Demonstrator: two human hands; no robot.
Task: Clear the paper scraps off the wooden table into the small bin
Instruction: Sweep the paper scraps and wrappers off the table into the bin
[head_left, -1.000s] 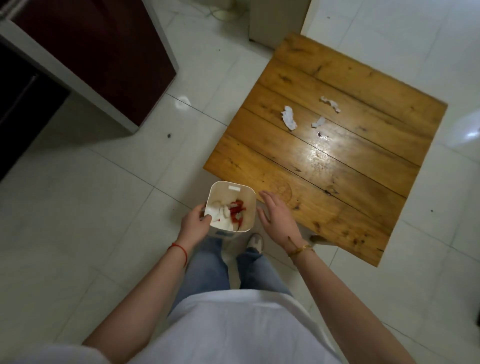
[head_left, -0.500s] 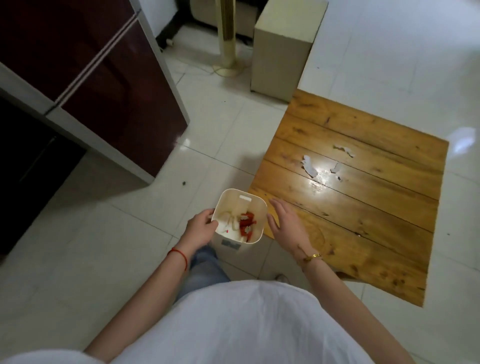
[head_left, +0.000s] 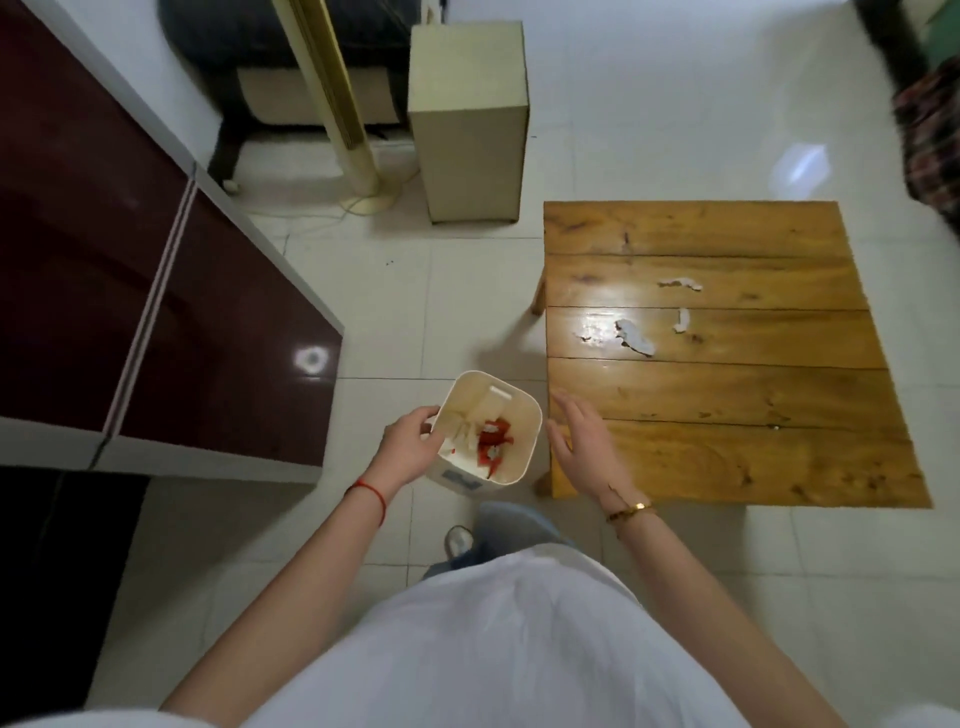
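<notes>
Head view, left grip (head_left: 410, 447) holding bin (head_left: 524, 415), scraps (head_left: 636, 338) well apart

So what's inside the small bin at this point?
Inside the small bin, red scraps and some pale paper lie near the bottom. Anything beneath them is covered, and the left hand hides part of the rim.

R fingers (head_left: 569, 415) spread over near tabletop (head_left: 727, 452) corner; planks ahead bare up to scraps (head_left: 636, 338). Bin (head_left: 511, 415) wall just left of them blocks.
</notes>
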